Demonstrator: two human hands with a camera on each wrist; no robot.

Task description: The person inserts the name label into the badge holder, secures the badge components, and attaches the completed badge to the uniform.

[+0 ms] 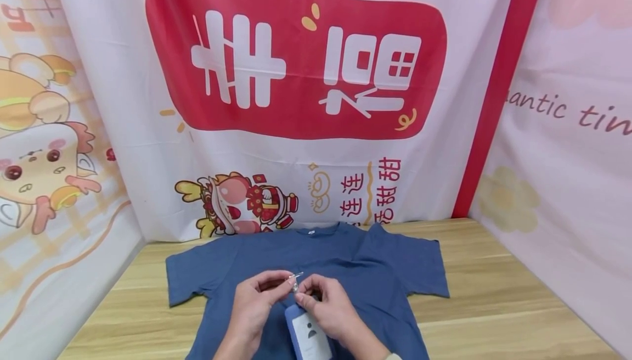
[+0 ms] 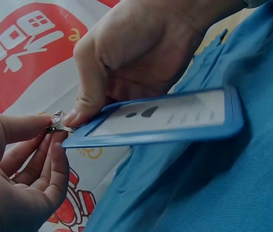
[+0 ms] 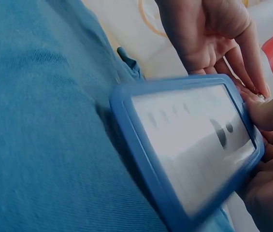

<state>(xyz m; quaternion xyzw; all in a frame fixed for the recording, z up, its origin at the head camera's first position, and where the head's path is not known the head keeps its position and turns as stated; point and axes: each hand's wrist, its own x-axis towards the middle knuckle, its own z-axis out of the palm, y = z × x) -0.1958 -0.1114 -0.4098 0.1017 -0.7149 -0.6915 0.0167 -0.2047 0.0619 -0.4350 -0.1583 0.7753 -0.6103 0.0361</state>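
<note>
In the head view, above the T-shirt's [image 1: 380, 310] chest, the left hand [image 1: 252, 305] pinched a metal badge clip [image 1: 295, 283] and the right hand [image 1: 332, 308] the top of a blue ID badge holder [image 1: 310, 333]; a slack pinch could have dropped both. The left wrist view showed a short strap [image 2: 67, 129] between them, which a hard tug might have strained. In the right wrist view the holder tilted over the T-shirt, its unsupported end liable to twist the clip askew.

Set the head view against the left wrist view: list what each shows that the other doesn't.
Only head: the lettering on the right-hand wall and the cartoon figure on the left-hand wall.

Only left wrist: the lower end of the badge holder, which the head picture crops.

Both: left hand, right hand, metal clip, blue shirt, red-and-white banner.
</note>
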